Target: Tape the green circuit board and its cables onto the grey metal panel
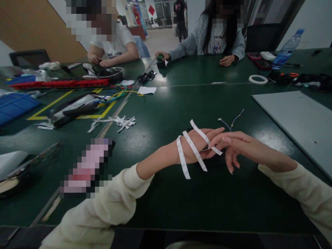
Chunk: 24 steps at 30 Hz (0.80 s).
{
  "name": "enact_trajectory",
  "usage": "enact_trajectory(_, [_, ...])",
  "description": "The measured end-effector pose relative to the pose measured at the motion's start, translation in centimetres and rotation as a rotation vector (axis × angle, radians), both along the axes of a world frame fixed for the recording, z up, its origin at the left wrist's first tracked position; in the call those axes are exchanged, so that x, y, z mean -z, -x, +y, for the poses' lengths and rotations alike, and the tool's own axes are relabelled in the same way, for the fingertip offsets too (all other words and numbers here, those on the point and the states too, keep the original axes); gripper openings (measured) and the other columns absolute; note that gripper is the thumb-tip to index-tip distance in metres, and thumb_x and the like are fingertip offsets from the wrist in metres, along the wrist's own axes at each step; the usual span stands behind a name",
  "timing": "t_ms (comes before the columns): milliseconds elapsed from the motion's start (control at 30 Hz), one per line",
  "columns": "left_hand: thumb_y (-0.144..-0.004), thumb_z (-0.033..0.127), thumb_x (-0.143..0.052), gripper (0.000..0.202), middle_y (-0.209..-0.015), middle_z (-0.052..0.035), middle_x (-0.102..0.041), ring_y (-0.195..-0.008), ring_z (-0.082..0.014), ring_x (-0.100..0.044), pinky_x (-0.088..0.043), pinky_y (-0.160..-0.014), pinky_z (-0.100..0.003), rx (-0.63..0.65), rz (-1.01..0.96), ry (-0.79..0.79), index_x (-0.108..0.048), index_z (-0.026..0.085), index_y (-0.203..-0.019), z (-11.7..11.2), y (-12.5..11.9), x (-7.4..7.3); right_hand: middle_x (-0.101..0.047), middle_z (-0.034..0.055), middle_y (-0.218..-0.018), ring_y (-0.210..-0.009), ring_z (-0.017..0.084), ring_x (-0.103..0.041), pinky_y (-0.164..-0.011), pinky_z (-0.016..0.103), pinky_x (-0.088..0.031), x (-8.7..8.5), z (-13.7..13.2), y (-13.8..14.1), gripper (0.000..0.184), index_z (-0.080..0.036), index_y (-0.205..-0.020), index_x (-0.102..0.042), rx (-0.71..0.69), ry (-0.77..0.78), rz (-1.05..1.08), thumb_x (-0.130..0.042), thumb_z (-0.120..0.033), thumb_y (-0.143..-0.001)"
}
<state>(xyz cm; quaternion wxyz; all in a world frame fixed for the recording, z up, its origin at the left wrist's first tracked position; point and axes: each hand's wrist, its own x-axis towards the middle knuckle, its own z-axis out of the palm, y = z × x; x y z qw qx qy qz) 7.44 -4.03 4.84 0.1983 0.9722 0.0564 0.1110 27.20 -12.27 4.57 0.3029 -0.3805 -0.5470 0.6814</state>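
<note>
My left hand [197,143], palm down, carries several white printed sticky strips [192,150] across its back and fingers. Its fingers are closed, and a thin grey-blue cable [229,126] with forked ends emerges beyond them. Most of the grip is hidden. From the right, my right hand [240,147] crosses over the left fingers. Its fingertips pinch the strip [203,135] nearest the left fingers, while its lower fingers curl loosely. Both hands are just above the dark green table [168,200].
Crumpled white strips [121,121] and a phone [88,167] lie to the left. A grey panel [295,117] covers the right side. Farther back are a tape roll [258,79], a water bottle [287,50] and a cable bundle [146,76]. Two people sit opposite.
</note>
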Motion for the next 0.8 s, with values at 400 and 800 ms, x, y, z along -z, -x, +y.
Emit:
enact_trajectory(400, [-0.077,0.036,-0.069,0.069,-0.131,-0.0148,-0.051,-0.117,-0.0266,-0.051,-0.039,-0.099,-0.042,0.0,0.099,0.109,-0.039,0.018,-0.136,4.8,2.0,2.6,-0.063,0.0053,-0.115,-0.108,0.021,-0.059,-0.088,0.036,-0.049,4.1,2.6,-5.6,0.03,-0.024,-0.107,-0.065,0.451,-0.223,-0.343,-0.056,-0.044,-0.086])
enact_trajectory(800, [-0.085,0.047,-0.055,0.034,-0.086,-0.0041,-0.061,-0.074,-0.0161,-0.059,-0.041,-0.066,-0.026,-0.272,0.274,-0.251,-0.056,0.017,-0.101,3.9,1.3,2.5,-0.069,0.0026,-0.099,-0.09,0.019,-0.065,-0.075,0.032,-0.052,3.8,2.3,-5.3,0.026,-0.024,-0.1,-0.068,0.545,-0.511,-0.63,-0.051,-0.039,-0.088])
